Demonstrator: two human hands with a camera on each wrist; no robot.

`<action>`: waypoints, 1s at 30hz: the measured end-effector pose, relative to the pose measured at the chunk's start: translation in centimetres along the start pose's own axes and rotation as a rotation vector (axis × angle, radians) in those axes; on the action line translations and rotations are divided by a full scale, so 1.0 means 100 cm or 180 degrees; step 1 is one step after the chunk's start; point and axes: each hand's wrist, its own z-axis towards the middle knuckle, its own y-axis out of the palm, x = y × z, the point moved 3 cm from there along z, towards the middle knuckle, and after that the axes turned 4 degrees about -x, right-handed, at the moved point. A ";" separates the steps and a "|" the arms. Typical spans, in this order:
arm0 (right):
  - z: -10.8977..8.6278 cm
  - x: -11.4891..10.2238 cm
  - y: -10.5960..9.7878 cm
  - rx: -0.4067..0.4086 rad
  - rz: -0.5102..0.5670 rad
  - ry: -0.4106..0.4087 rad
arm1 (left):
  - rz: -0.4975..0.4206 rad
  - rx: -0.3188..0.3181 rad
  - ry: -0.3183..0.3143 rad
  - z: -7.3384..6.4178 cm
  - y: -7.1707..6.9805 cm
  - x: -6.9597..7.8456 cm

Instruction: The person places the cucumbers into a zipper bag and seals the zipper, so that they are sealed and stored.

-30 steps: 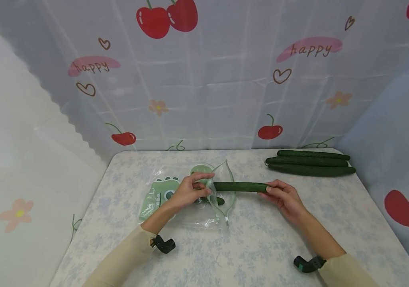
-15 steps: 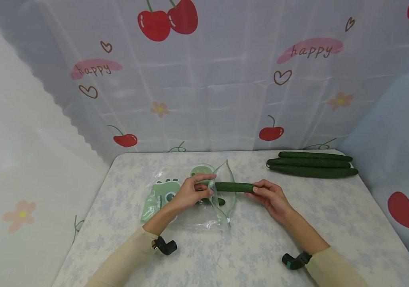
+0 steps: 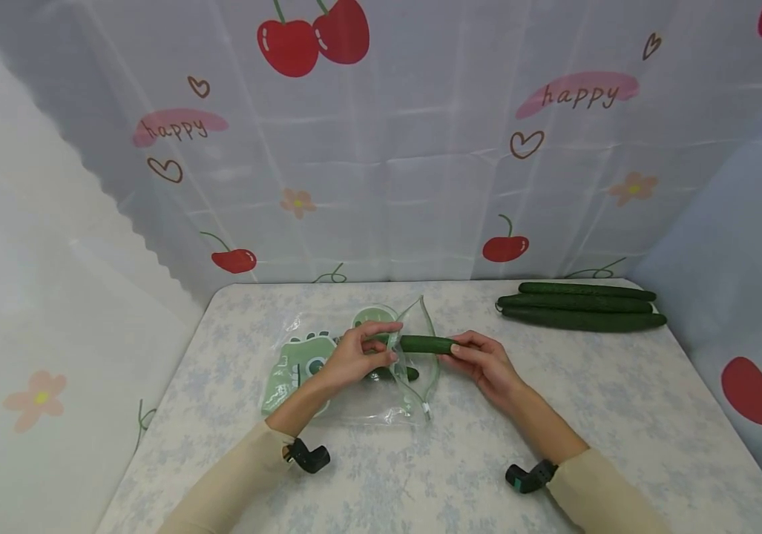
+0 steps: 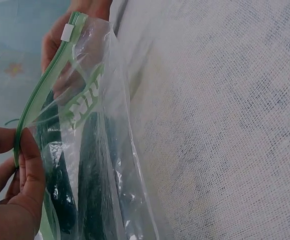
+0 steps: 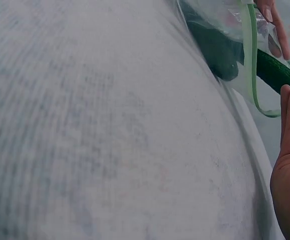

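A clear zip bag [image 3: 367, 411] with a green dinosaur print lies on the table, its green-edged mouth spread toward the right. My left hand [image 3: 352, 360] pinches the bag's rim; the left wrist view shows finger and thumb on the green zip strip [image 4: 32, 102]. My right hand [image 3: 487, 368] grips the right end of a cucumber [image 3: 424, 344], whose other end is inside the bag. Another cucumber [image 5: 220, 60] lies within the bag, its tip near the mouth. A white slider [image 4: 67, 32] sits at one end of the zip.
Several cucumbers [image 3: 581, 304] lie side by side at the back right of the table [image 3: 421, 482]. Behind the table hangs a curtain [image 3: 381, 170] printed with cherries. Each wrist carries a small black camera [image 3: 310, 456].
My right hand has moved left, pushing the cucumber deeper into the bag, so less of it shows outside. My left hand keeps its hold on the rim.
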 end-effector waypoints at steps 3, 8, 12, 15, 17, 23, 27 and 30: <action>0.004 0.001 0.004 0.0001 0.0005 0.0021 | 0.0001 -0.0002 0.0032 0.000 0.000 0.001; 0.009 0.004 0.012 0.0034 0.0042 0.0074 | 0.0004 0.0013 0.0068 0.001 0.000 0.002; 0.010 0.007 0.020 0.0041 0.0015 0.0142 | -0.0002 0.0024 0.0072 0.001 0.000 0.002; 0.011 0.010 0.025 0.0046 -0.0085 0.0202 | 0.0032 0.0046 0.0045 0.001 0.000 0.002; 0.013 0.012 0.026 0.0076 -0.0179 0.0245 | 0.0035 0.0048 0.0028 0.001 0.000 0.002; 0.016 0.018 0.022 0.0177 -0.1003 0.0252 | -0.0006 0.0062 0.0000 0.001 0.000 -0.002; 0.018 0.018 0.023 0.0173 -0.1581 0.0256 | -0.0002 0.0099 -0.0008 0.000 -0.002 -0.005; 0.019 0.018 0.025 0.0137 -0.1843 0.0307 | -0.0040 0.0090 -0.0014 0.000 -0.002 -0.007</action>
